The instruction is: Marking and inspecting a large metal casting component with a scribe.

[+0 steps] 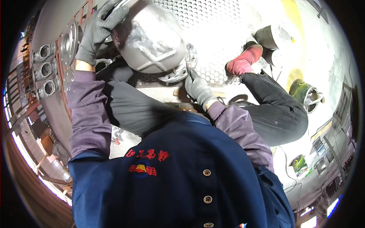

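- Grey metal, a large dome-shaped casting [150, 40] sits in front of the person, above the left thigh in view; a raised cross marks its rounded end, and a flange [177, 73] with bolt holes runs along its lower right side.
- Left hand [99, 30], in a grey glove, is at the casting's upper left; its fingers are bent toward the casting's edge (the picture's rim crops this spot, so I cannot tell what they grip).
- Right hand [198, 88], gloved too, lies palm down just below the flange with fingers curled and fingertips against or right beside its edge; whether anything is held inside I cannot tell.
- Perforated plate [216, 65], pale and full of round holes, spreads behind and beside the casting; a red shoe [245, 60] on the bent right leg is near its right side.
- Smaller ring-shaped castings [46, 70] stand in a row at far left, with a round flanged disc [69, 42] between them and the left hand; a green bucket [303, 92] is well apart at right.
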A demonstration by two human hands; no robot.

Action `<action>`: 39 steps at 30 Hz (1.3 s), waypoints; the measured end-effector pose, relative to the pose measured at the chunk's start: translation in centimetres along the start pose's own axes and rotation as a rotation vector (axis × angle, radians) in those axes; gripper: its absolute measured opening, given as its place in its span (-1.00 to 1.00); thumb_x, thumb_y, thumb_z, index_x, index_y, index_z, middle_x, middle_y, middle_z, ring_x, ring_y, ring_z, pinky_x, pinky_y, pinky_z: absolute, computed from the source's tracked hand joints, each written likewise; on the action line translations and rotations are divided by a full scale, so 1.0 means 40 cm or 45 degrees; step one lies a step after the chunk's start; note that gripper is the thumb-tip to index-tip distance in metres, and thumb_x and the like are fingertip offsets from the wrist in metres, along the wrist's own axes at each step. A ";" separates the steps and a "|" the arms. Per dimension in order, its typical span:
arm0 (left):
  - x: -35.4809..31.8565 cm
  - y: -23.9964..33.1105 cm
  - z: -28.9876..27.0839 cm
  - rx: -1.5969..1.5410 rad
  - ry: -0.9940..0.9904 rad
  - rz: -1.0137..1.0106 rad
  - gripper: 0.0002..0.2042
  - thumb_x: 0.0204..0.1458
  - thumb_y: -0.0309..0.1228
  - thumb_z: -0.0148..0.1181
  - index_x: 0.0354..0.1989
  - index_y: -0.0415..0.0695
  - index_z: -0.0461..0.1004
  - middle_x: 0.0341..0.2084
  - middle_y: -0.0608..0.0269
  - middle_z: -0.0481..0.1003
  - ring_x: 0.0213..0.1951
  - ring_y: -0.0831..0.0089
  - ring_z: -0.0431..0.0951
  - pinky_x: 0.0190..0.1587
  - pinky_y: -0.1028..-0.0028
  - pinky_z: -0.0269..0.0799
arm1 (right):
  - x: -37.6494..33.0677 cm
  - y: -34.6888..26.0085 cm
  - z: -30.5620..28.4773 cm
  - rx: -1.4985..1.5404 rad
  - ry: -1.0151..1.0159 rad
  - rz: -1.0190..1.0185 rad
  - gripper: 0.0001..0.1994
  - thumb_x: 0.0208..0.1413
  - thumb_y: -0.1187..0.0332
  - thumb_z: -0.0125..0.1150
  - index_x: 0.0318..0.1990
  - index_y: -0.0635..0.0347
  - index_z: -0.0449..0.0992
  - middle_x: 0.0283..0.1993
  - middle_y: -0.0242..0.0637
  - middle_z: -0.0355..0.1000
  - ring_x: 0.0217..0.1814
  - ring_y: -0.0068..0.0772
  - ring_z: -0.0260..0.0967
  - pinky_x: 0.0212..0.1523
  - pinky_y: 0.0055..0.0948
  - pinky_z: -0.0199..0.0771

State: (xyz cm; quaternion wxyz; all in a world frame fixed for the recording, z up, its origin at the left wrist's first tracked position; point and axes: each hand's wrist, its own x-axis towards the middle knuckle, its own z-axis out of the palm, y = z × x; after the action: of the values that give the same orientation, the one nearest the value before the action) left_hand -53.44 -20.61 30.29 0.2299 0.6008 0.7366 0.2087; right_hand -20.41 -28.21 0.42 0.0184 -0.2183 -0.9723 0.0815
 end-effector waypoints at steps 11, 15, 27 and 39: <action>0.112 -0.068 0.035 -0.322 0.033 -0.199 -0.53 0.16 -0.25 0.04 0.21 -0.20 0.29 0.14 0.17 0.36 0.09 0.48 0.39 0.13 0.50 0.28 | 0.053 0.089 -0.090 0.048 -0.309 0.113 -0.62 0.16 0.23 -0.08 0.08 0.16 0.41 -0.16 0.03 0.48 -0.07 0.05 0.42 -0.03 -0.26 0.40; 0.066 -0.045 0.008 -0.085 0.089 -0.134 -0.55 0.19 -0.26 0.00 0.22 -0.19 0.28 0.17 0.18 0.33 0.09 0.49 0.40 0.12 0.52 0.29 | 0.107 0.136 -0.311 1.318 -0.355 0.926 -0.54 0.09 0.17 -0.04 0.12 0.17 0.38 -0.09 0.12 0.46 -0.04 0.10 0.42 0.00 -0.20 0.39; 0.162 0.066 0.082 -0.079 0.119 -0.031 -0.57 0.18 -0.24 -0.05 0.23 -0.06 0.30 0.08 0.14 0.42 0.03 0.39 0.46 0.06 0.48 0.34 | 0.029 0.161 0.160 1.748 -0.353 0.792 -0.66 0.17 0.05 0.05 -0.37 0.16 0.47 -0.64 -0.30 0.33 -0.63 -0.32 0.32 -0.56 -0.30 0.35; 0.104 0.254 0.069 0.075 0.182 -0.503 -0.48 0.12 0.13 -0.02 -0.20 -0.14 0.53 -0.53 0.32 0.49 -0.41 0.53 0.46 -0.33 0.50 0.37 | 0.110 0.244 -0.418 1.132 -0.929 0.624 -0.61 0.21 0.14 -0.09 0.10 0.13 0.35 -0.50 -0.28 0.54 -0.51 -0.31 0.51 -0.45 -0.31 0.50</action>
State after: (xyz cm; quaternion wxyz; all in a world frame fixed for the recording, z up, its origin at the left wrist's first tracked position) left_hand -44.51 -14.52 33.63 0.1958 0.4350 0.8603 0.1798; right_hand -19.06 -15.10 15.29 -0.2451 -0.3644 -0.7108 0.5495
